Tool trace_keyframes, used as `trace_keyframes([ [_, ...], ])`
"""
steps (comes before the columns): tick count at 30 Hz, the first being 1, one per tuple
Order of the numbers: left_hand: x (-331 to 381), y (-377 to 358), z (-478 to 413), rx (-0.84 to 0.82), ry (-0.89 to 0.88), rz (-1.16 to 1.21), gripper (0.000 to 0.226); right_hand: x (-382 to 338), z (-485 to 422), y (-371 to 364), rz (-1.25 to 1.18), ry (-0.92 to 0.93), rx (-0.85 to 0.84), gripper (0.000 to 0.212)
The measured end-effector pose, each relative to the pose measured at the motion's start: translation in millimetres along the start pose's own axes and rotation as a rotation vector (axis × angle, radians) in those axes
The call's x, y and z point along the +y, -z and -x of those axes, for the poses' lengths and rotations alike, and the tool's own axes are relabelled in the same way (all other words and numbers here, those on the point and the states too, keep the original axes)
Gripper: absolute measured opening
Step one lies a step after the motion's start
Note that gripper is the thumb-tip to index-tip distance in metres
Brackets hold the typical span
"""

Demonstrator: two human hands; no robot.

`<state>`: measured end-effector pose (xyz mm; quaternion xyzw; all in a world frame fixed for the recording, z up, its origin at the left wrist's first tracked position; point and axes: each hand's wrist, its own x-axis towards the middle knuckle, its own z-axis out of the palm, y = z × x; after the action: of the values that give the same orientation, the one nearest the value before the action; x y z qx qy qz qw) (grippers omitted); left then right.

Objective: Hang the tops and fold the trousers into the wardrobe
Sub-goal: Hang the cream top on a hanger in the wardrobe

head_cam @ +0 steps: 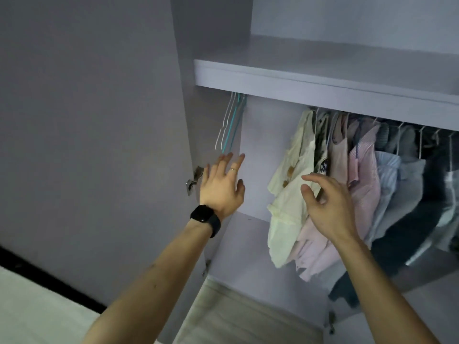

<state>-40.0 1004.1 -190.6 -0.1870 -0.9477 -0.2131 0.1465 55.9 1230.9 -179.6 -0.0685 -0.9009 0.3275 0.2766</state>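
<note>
An open wardrobe holds a rail of hung tops: a cream shirt (290, 184) at the left end, pink shirts (362, 180) beside it, then pale blue and dark garments (407, 194). Several bare white and teal hangers (229, 125) hang at the rail's far left. My left hand (222, 184), with a black watch on its wrist and fingers spread, reaches up just below those hangers and holds nothing. My right hand (325, 202) hovers in front of the cream shirt with fingers loosely bent, holding nothing.
A pale shelf (323, 83) runs above the rail. The open wardrobe door (99, 145) stands at the left with a metal hinge (195, 178) by my left hand. Wooden floor (238, 316) shows below. A white surface (37, 311) lies at the bottom left.
</note>
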Motion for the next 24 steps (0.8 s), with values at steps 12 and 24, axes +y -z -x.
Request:
trace_keyframes([
  [12, 80.9, -50.7, 85.2, -0.135, -0.205, 0.168, 0.059, 29.9, 117.6, 29.7, 0.044, -0.129, 0.011, 0.021],
  [24, 172.7, -144.2, 92.2, -0.541, -0.731, 0.284, 0.055, 80.9, 224.3, 70.5, 0.346, -0.611, 0.19, 0.024],
])
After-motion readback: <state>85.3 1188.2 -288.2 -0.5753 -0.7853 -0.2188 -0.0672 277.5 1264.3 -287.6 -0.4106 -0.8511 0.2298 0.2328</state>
